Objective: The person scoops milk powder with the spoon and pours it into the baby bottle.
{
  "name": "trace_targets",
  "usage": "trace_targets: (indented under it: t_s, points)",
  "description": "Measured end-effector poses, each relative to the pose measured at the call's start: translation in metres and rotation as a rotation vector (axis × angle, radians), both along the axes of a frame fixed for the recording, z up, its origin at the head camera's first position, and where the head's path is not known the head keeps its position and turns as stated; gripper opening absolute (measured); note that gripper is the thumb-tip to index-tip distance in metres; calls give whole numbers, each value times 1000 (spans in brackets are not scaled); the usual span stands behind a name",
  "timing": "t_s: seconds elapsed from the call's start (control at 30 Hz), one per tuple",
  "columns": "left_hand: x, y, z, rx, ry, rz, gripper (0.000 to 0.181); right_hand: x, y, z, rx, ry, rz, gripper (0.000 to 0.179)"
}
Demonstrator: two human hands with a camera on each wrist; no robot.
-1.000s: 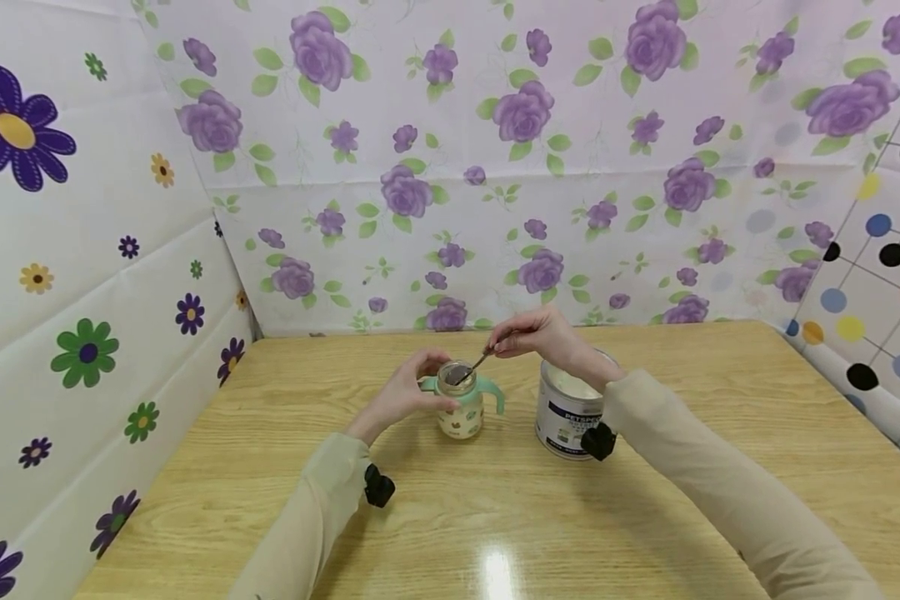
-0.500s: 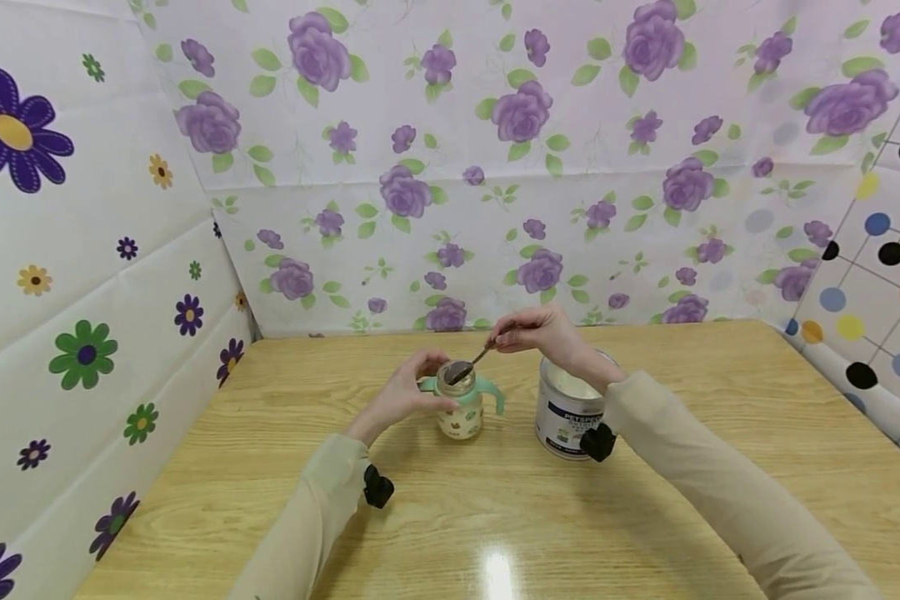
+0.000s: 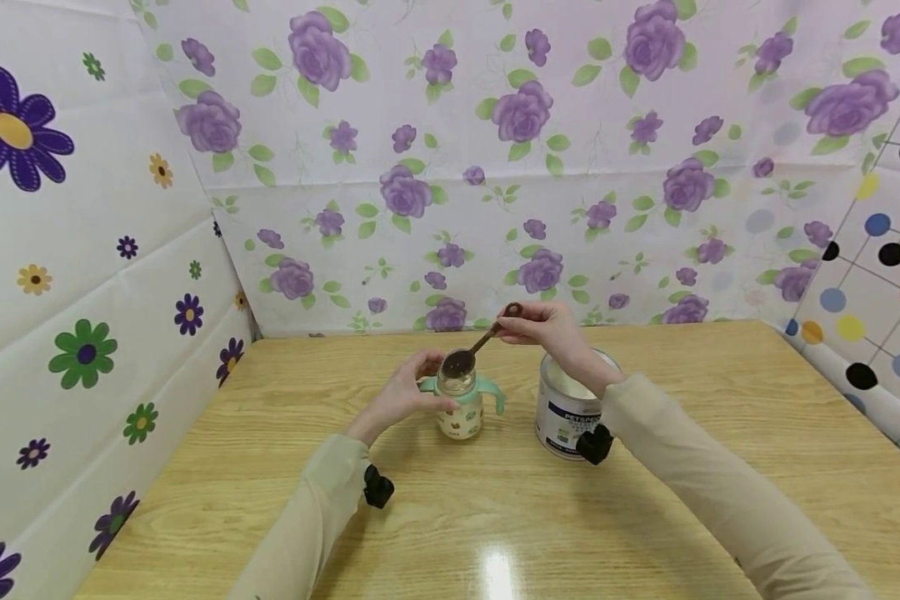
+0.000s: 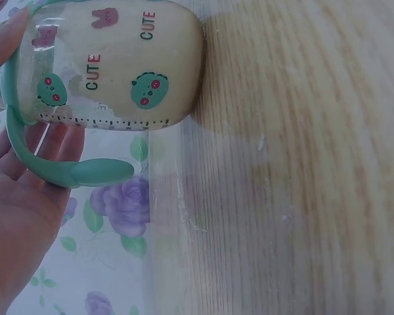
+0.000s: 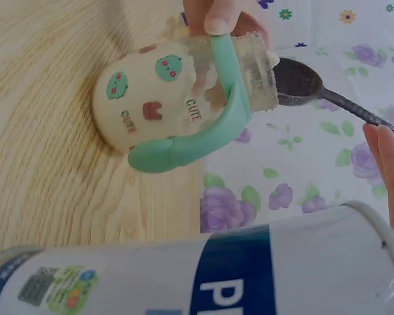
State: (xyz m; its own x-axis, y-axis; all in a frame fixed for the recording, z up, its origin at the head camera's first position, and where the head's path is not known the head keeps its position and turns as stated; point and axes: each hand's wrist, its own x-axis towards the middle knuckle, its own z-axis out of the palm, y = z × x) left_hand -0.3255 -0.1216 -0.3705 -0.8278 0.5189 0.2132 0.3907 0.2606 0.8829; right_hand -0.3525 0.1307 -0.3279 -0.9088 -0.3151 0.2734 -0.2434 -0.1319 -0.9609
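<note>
A clear baby bottle (image 3: 461, 421) with green handles and cartoon prints stands uncapped on the table, with pale contents inside. Around its upper part curls my left hand (image 3: 405, 396), thumb in front and fingers behind. My right hand (image 3: 543, 329) pinches the handle of a dark spoon (image 3: 459, 363), whose bowl sits at the bottle's mouth. In the right wrist view that spoon bowl (image 5: 298, 80) is dark inside and close against the rim, where a little pale powder clings. Below my right forearm stands an open white can (image 3: 566, 421) holding pale powder.
The wooden table (image 3: 435, 533) spreads out in front of the hands. A flowered cloth (image 3: 480, 225) hangs behind its back edge, with patterned cloths at both sides. In the right wrist view the can (image 5: 164, 275) is very near the camera.
The spoon has risen from inside the bottle's mouth to its rim, and its bowl has turned into view. My left hand and the bottle have stayed in place.
</note>
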Motion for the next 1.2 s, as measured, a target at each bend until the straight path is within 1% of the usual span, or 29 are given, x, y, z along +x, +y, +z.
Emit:
trace_targets:
  t_s: [0.1, 0.23, 0.37, 0.47, 0.63, 0.77, 0.87, 0.9, 0.93, 1.1, 1.2]
  points:
    - [0, 0, 1, -1, -4, -1, 62, -1, 2, 0, -82, -43, -29, 23]
    - [-1, 0, 1, 3, -9, -7, 62, -1, 4, 3, -174, -91, -60, 19]
    - [-1, 0, 1, -13, -11, 6, 63, 2, 7, 7, -215, -121, -79, 11]
    - [-1, -1, 1, -11, -8, 3, 63, 4, 11, 12, -236, -141, -79, 10]
    - [-2, -1, 0, 0, 2, 0, 63, 7, 23, 19, -249, -140, -69, 15]
    - [-10, -2, -13, 5, 7, 11, 64, 8, 38, 22, -240, -132, -89, 18]
    - [-18, -3, -23, 6, 18, 24, 63, 8, 51, 24, -247, -122, -91, 14]
    - [-18, -3, -23, 2, 17, 27, 63, 8, 56, 25, -253, -118, -86, 12]
    - [-20, -4, -27, 2, 21, 32, 63, 8, 61, 26, -261, -118, -80, 13]
    - [-20, -2, -26, 3, 33, 41, 63, 10, 84, 32, -239, -111, -79, 14]
    - [-16, -1, -22, -3, 28, 42, 63, 11, 95, 35, -176, -115, -123, 18]
